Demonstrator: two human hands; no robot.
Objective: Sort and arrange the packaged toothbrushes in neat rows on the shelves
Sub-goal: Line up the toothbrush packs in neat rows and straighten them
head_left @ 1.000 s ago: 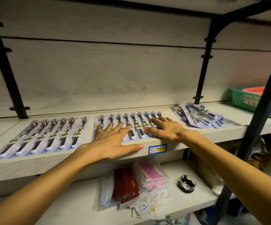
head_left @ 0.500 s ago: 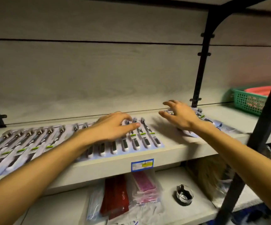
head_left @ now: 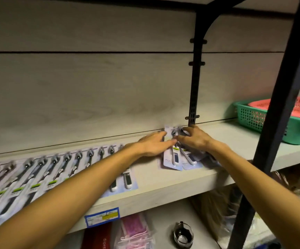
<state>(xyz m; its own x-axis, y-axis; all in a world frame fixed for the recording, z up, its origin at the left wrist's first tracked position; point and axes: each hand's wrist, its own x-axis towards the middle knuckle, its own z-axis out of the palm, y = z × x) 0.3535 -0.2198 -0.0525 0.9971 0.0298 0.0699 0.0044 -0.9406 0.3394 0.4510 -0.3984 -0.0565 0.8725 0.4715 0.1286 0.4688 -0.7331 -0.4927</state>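
Both hands are meeting at frame centre over the loose toothbrush packs (head_left: 177, 156) on the shelf (head_left: 163, 184). The right hand (head_left: 193, 139) is curling round their tops; the left hand (head_left: 152, 144) is lying flat, fingers straight.

left hand (head_left: 152, 145) + right hand (head_left: 194, 139): both on loose toothbrush packs (head_left: 176, 157) | neat row (head_left: 55, 169): left of them | shelf (head_left: 163, 184)

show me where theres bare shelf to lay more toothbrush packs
Bare strip of the pale wooden shelf between the loose pile of toothbrush packs under both hands and the green plastic basket; a narrower gap left of the pile. The neat row of packaged toothbrushes crowds the left.
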